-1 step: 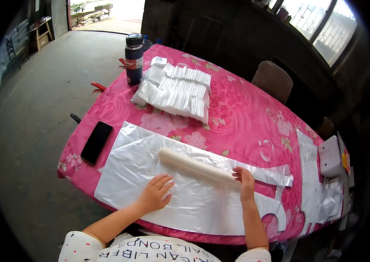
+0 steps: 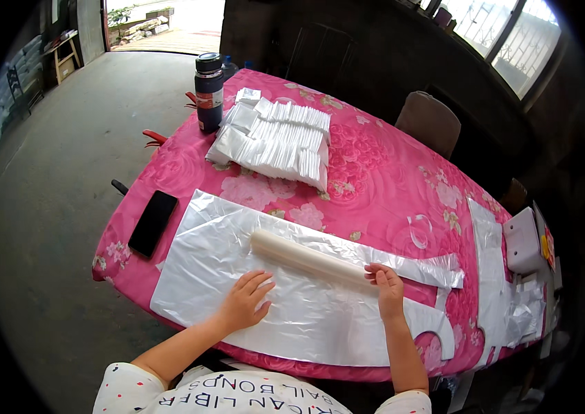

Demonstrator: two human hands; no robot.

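A stack of white plastic carrier bags lies flat along the near side of the table, its handle end to the right. On top of it rests a cream-coloured tube, slanting down to the right. My left hand is spread on the plastic just below the tube, with nothing in it. At the tube's right end is my right hand, its fingers bent over that end, which the hand partly hides. How firmly it grips cannot be made out.
Packed folded white bags stand in rows beyond my hands, beside a dark bottle. A black phone lies at left. More plastic bags and a white container are at the right end. The tablecloth is pink and floral.
The whole view has shifted very slightly. Both hands and the tube keep nearly the same places on the bags.
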